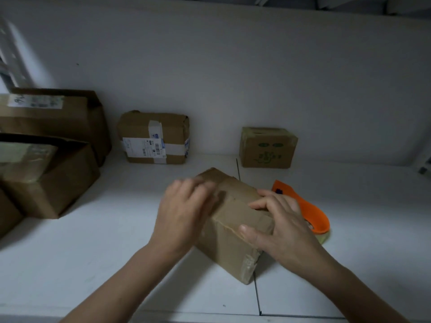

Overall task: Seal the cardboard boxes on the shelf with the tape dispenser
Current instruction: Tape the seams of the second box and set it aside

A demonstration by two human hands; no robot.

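Brown cardboard makes up the small box (233, 229) in the middle of the white shelf (93, 264), turned at an angle to the edge, and both hands are on it. The left hand (184, 213) lies over the far left of its top. Its fingers are blurred but look loosely bent and laid on the board, not closed round anything. The right hand (282, 229) has its fingers spread flat on the top and its thumb on the near edge, pressing down.

The orange plastic tape dispenser (310, 210) lies on the shelf just behind the right hand, in neither hand.

This box's flaps are down, and glossy tape shows at its near corner, so the hands are probably smoothing a strip or turning the box.

More seems left. The tilted brown carton (51, 178) and the large carton with a paper label (58, 113), both at left, show dark gaps at their flaps. The white-banded parcel (154, 138) looks sealed. I cannot tell for the small green-printed box (268, 148).
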